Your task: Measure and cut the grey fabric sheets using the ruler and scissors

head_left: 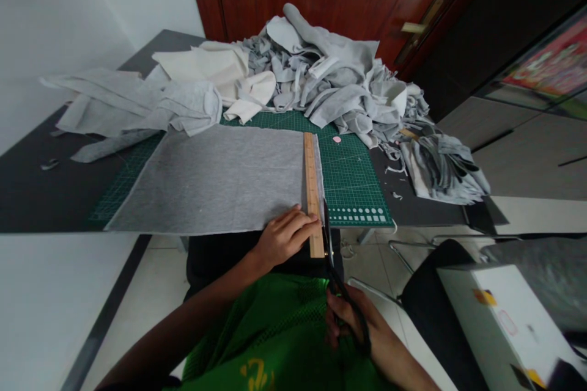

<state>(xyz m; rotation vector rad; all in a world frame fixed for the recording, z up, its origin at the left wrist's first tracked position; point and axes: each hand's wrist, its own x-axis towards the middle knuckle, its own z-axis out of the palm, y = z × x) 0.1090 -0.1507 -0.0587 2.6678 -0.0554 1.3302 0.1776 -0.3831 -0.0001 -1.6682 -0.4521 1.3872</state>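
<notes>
left hand flat on ruler, right hand grips scissors beside grey fabric.

We see a dark grey table. A green mat lies flat at its near edge, and a grey sheet is spread over most of the mat, reaching that edge. Behind the mat a heap of scraps spills onto it, with cream cloth and folded grey cloth further left. A striped bundle sits at the right end, and a small scrap lies alone at the left.
</notes>
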